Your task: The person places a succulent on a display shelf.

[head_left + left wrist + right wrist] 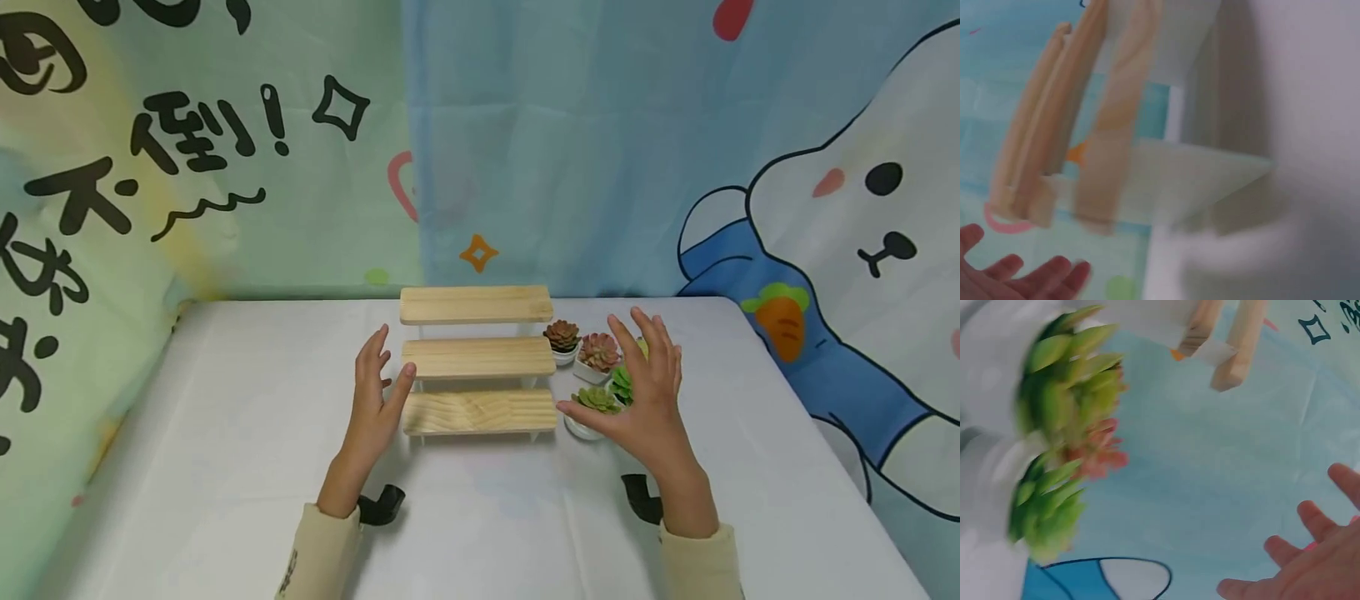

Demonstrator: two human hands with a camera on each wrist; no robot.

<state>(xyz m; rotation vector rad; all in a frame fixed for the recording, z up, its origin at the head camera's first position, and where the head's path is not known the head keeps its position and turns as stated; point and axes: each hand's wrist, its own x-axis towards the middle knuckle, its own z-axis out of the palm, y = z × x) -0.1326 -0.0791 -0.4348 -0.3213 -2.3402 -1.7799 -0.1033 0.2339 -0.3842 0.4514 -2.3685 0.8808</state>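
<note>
A three-tier wooden display stand (480, 358) with pale side panels (1172, 181) stands in the middle of the table. My left hand (377, 404) is held at its left side, fingers spread and holding nothing. Over to the right, my right hand (645, 400) hovers near a group of potted succulents, its fingers apart and nothing in its grasp. A light green succulent (596, 399) in a white pot sits nearest, and a bright green one (621, 385) is partly behind the hand. Farther back are a pink succulent (599, 352) and a reddish-brown one (562, 335).
A white cloth (225, 467) covers the table. Behind it hangs a printed curtain (600, 167) with a cartoon animal on the right and black characters on the left. Black straps with camera mounts (382, 505) are at both wrists, beside cream sleeves (318, 554).
</note>
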